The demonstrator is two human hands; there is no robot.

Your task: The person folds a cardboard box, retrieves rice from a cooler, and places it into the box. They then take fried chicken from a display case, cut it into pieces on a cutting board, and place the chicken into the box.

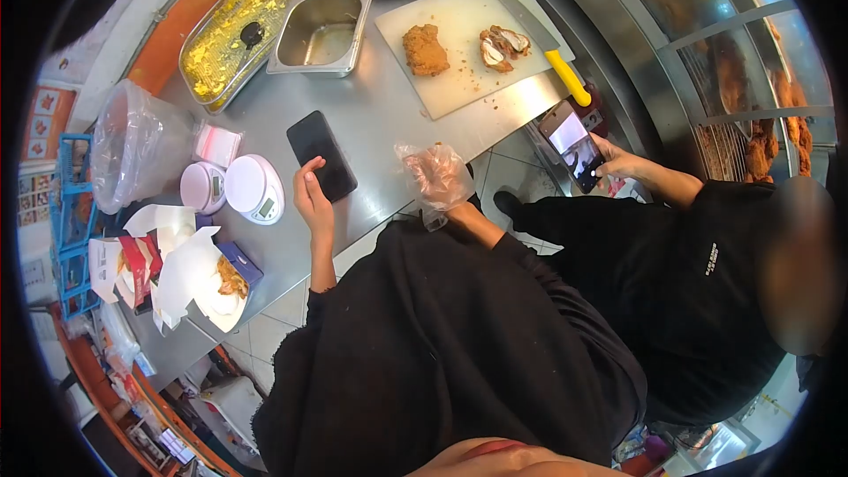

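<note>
My left hand point(313, 199) is bare, with a fingertip on the lower part of a black smartphone point(315, 139) that lies dark-screened on the steel table. A clear plastic glove covers my right hand point(436, 178), held by the table's front edge. Its fingers look loosely bent and apart, with nothing visible in them. Beyond it, a white cutting board point(446, 102) carries a piece of fried chicken point(426, 49) and a cut chicken piece point(503, 47) showing white meat. A yellow-handled knife point(568, 77) lies along the board's right side.
At the back left stand a steel tray point(187, 71) of yellow food bits and a steel pan point(352, 55). Two small scales point(254, 187), a plastic bag point(137, 146) and open food boxes point(231, 300) sit left. On the right, a co-worker's hand point(621, 159) holds another phone point(572, 143).
</note>
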